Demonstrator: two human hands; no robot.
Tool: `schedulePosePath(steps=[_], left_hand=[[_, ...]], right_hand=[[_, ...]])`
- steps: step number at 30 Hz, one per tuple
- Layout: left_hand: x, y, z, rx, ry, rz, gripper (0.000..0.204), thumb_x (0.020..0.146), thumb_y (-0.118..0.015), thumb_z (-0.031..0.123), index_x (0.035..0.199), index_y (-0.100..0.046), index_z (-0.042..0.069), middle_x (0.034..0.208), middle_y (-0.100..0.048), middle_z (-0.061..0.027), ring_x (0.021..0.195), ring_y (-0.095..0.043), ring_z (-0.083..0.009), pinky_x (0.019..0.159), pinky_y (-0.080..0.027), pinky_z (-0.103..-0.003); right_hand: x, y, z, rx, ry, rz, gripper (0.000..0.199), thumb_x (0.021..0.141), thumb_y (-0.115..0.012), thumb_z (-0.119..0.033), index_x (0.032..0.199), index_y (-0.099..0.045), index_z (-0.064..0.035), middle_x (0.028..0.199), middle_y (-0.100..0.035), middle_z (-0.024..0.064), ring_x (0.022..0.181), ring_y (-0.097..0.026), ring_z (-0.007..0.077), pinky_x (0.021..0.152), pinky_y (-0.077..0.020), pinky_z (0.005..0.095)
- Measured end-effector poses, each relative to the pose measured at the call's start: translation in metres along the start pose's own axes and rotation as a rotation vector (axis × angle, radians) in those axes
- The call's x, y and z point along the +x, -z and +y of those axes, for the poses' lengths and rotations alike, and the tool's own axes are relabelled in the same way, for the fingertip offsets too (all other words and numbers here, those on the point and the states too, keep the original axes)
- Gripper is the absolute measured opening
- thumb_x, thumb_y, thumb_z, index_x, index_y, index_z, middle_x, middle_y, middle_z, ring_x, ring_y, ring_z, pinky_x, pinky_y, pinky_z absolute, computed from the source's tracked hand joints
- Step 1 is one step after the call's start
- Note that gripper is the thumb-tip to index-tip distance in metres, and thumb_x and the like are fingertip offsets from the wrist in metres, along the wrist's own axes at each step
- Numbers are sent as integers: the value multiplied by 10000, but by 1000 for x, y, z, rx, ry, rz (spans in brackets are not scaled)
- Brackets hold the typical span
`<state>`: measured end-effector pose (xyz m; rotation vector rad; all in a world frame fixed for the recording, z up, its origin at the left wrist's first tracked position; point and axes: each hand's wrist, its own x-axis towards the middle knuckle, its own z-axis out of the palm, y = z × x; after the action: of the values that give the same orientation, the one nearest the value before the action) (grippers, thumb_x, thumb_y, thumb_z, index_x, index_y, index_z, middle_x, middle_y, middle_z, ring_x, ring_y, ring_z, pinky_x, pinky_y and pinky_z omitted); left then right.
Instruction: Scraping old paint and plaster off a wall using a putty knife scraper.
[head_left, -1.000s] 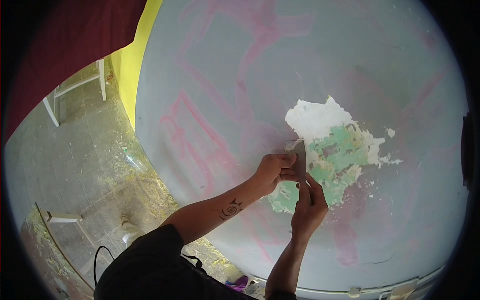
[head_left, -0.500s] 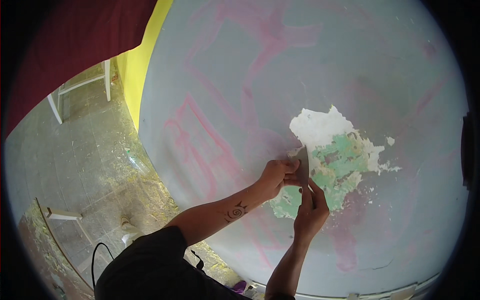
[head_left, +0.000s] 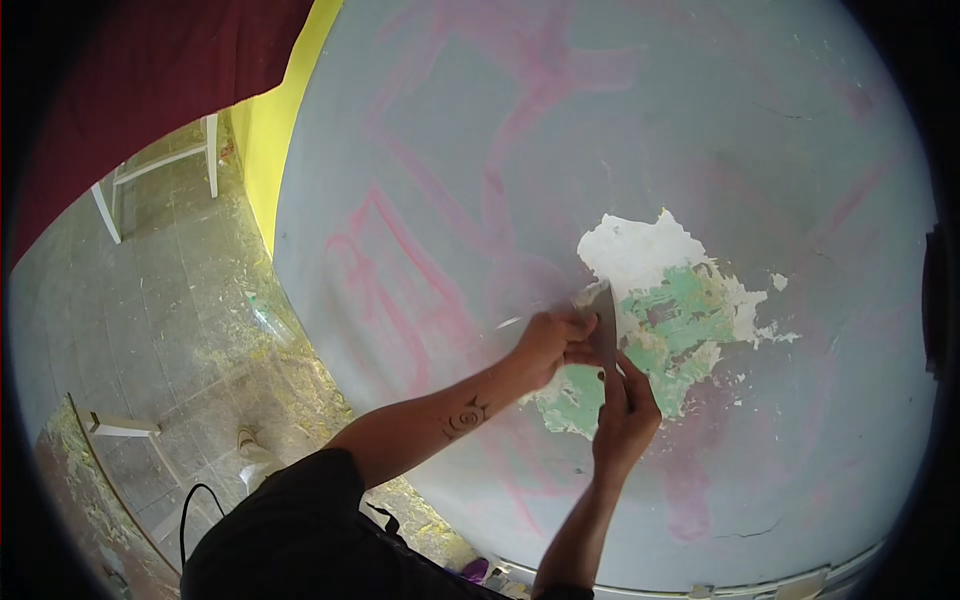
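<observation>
A putty knife (head_left: 608, 325) with a flat grey blade points upward against the left edge of a bare patch (head_left: 640, 248) on the blue-grey wall. White plaster shows in the patch's upper part and green old paint (head_left: 690, 310) lower down. My right hand (head_left: 628, 405) grips the knife from below, its handle mostly hidden by the fingers. My left hand (head_left: 553, 345) is closed on the blade from the left, thumb on the near face. A loose strip of paint (head_left: 590, 294) curls beside the blade tip. A pale flake (head_left: 508, 322) hangs in the air left of my left hand.
Faded pink marks (head_left: 420, 270) cover the wall. To the left, paint scraps litter the grey tiled floor (head_left: 170, 270), where white-legged furniture (head_left: 212, 155) and a clear bottle (head_left: 268, 320) lie about. A dark red cloth (head_left: 150, 90) hangs upper left, by a yellow wall edge (head_left: 262, 150).
The blade has shifted slightly upward and both hands keep their hold. A pale flake has appeared left of my left hand. The view has moved a little.
</observation>
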<state>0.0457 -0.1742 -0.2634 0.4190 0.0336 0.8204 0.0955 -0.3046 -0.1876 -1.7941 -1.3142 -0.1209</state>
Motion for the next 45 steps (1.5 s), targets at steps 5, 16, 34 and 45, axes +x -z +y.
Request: schedulePosePath(steps=[5,16,34,45], left_hand=[[-10,0,-5,-25,27,15,273,987,-674,238,1021,-655,-33,953,-727,-142,847,-731,-258,819,-622,-409],[-2,0,-1,-34,33,-7,309,1003,-644,243,1073,-660,-57,1015,-726,-164,904,-735,-285,853,-627,-432],[-12,-11,-13,-74,95,-27,263,994,-663,234,1070,-636,-17,968,-714,-136,867,-721,-258,843,-607,-420],[-5,-12,-1,-53,65,-50,277,999,-652,248,1037,-645,-27,964,-714,-155,873,-723,-285,863,-615,-436]], right_hand=[[-8,4,6,13,29,-8,287,970,-650,-96,1241,-706,-20,889,-737,42,618,-464,9,522,-347,212],[-6,5,-8,1,-71,-16,258,975,-641,-59,1205,-700,40,1014,-763,147,931,-707,160,827,-539,299],[-16,22,-10,-90,2,5,268,975,-631,-72,1223,-724,-31,898,-749,60,597,-475,-1,500,-334,204],[-9,15,-11,-81,70,58,266,970,-648,-100,1219,-724,-42,804,-719,31,585,-457,17,501,-329,239]])
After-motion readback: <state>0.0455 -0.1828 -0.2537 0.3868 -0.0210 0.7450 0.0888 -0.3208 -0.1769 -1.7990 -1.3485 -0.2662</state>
